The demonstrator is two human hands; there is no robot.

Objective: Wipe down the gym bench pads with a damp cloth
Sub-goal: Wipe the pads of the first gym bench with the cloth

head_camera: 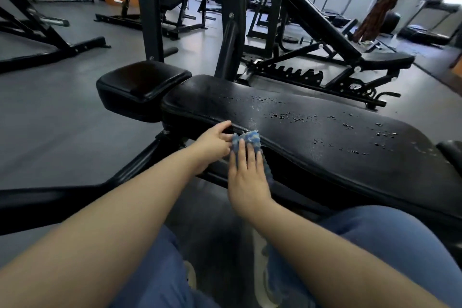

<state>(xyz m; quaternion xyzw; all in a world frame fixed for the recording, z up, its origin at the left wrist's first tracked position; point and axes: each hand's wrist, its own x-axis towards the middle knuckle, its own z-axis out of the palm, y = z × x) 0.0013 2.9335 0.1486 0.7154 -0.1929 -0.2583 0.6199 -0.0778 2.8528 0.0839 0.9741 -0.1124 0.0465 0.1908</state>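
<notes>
**Cloth at the bench's near edge**

The blue cloth (246, 141) sits bunched against the near side edge of the long bench pad (312, 132). The right hand (246, 177) lies flat over it, fingers straight, pressing it to the pad. The left hand (215, 141) pinches the cloth's left end. The pad's top is flaked and speckled; the small seat pad (140, 87) sits just left.

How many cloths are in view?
1: a blue cloth on the long bench pad's near edge, under the right hand, left hand touching it.
</notes>
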